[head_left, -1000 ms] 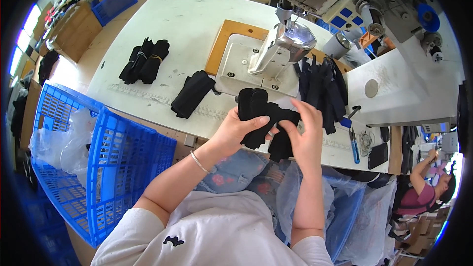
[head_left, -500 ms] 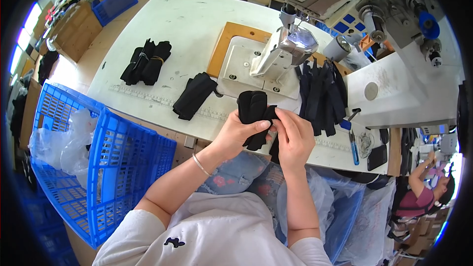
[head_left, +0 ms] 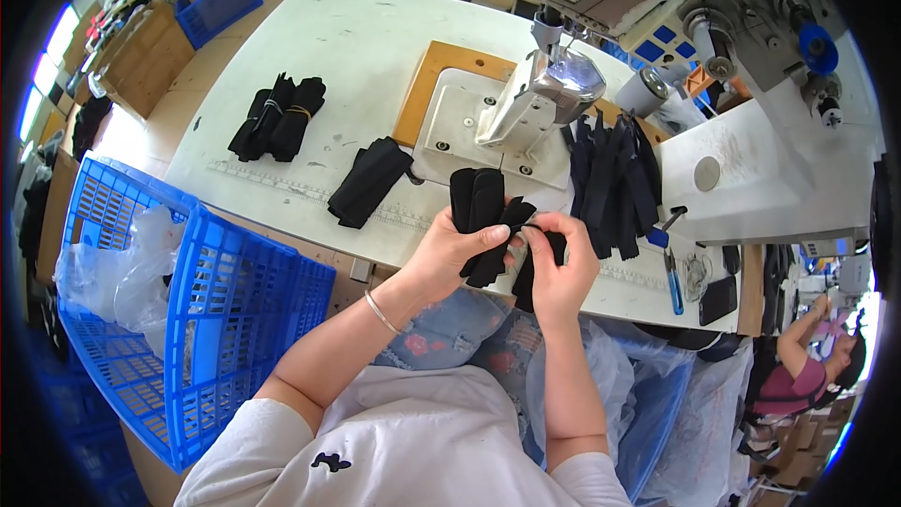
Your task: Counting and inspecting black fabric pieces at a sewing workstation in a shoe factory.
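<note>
My left hand [head_left: 445, 253] is wrapped round a bundle of folded black fabric strips [head_left: 477, 199], its thumb pressed on the near part. A thin black band [head_left: 527, 225] runs from the bundle to my right hand [head_left: 563, 268], whose thumb and fingers pinch it. Black fabric also hangs below the right fingers; whether it joins the bundle I cannot tell. To the left lies another black fabric roll [head_left: 368, 182] on the white table. Farther left are two black bundles [head_left: 278, 118], with thin ties round them. The sewing machine [head_left: 540, 99] stands just beyond my hands.
Loose black strips [head_left: 615, 183] drape over the table right of the machine. Blue-handled snips [head_left: 675, 284] and a black phone [head_left: 719, 300] lie at the right edge. A blue plastic crate [head_left: 249, 319] holding clear bags stands left. A person [head_left: 798, 366] sits far right.
My right fingers have shifted slightly and drawn a thin black band out beside the bundle. The left hand still grips the bundle in nearly the same place.
</note>
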`<state>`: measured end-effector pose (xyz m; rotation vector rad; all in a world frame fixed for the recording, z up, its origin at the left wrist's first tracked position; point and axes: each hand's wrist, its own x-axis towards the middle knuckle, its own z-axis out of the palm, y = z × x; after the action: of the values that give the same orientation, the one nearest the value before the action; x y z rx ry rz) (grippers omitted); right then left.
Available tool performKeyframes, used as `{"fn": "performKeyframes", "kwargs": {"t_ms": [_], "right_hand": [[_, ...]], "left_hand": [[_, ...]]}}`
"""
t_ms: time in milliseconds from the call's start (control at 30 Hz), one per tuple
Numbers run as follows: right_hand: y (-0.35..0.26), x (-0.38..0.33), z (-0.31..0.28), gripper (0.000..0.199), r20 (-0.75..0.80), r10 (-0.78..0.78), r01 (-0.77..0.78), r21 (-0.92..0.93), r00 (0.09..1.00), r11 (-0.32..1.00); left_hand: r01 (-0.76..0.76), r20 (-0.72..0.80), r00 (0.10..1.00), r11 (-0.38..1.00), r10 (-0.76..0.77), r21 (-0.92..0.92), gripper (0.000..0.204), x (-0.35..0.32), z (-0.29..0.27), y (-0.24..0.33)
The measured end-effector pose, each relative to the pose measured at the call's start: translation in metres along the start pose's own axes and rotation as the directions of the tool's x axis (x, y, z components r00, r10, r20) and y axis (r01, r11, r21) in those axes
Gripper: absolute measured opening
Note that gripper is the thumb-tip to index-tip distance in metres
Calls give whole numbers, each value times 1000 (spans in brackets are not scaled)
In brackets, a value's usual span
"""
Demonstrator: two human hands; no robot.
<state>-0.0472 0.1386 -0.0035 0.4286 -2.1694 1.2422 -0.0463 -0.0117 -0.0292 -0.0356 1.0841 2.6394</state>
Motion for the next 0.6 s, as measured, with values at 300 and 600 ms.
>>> {"fn": "performKeyframes", "kwargs": {"t_ms": [300,600], "right_hand": [[2,17,-29,9,74,374,-371,404,924,836],[37,20,-50,18,343,431,-449,-30,834,893]], "left_hand": [[45,27,999,998,-44,-46,30,0,4,8],[81,5,997,996,-81,28,21,2,2,8]]}}
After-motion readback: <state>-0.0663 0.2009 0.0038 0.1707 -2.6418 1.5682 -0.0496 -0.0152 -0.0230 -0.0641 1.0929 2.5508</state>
